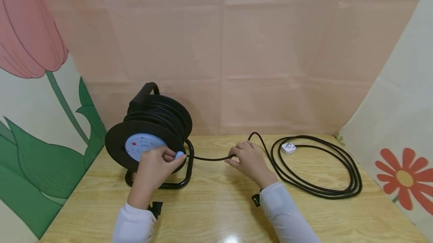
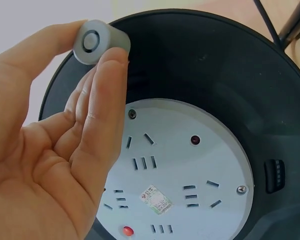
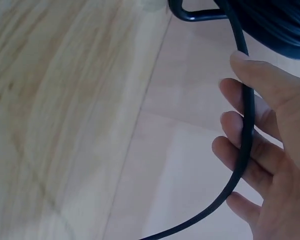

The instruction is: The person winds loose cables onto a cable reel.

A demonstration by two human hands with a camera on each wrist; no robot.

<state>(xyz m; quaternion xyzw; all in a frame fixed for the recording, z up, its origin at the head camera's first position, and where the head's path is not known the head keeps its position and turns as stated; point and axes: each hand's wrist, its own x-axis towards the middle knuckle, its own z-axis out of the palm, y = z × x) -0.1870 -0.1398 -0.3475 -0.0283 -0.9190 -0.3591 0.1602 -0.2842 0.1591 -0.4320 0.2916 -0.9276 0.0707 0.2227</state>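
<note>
The black plastic cable reel with a pale blue socket face [image 1: 149,138] is standing in its black tube frame at about nine o'clock on the light wooden desk [image 1: 216,205]. Much black cable is already lying wound on the drum, so the winding looks well under way — yet several loose loops of the black rubber cable [image 1: 318,168] are lying at about three o'clock on the desk, with the white square plug [image 1: 288,147] resting inside them, so a fair stretch appears left to take in.

The left hand [image 1: 153,169] is pinching the small grey round crank knob [image 2: 101,42] at the rim of the reel face, thumb and fingers closed on it. The right hand [image 1: 248,160] is sitting at the desk's middle, its fingers [image 3: 240,150] curling loosely round the cable and guiding it toward the drum.

The far side of the reel and its carrying handle are partly hidden — how full the drum is cannot be judged exactly. White sleeves are covering both forearms, and the wrist straps are cut off.
</note>
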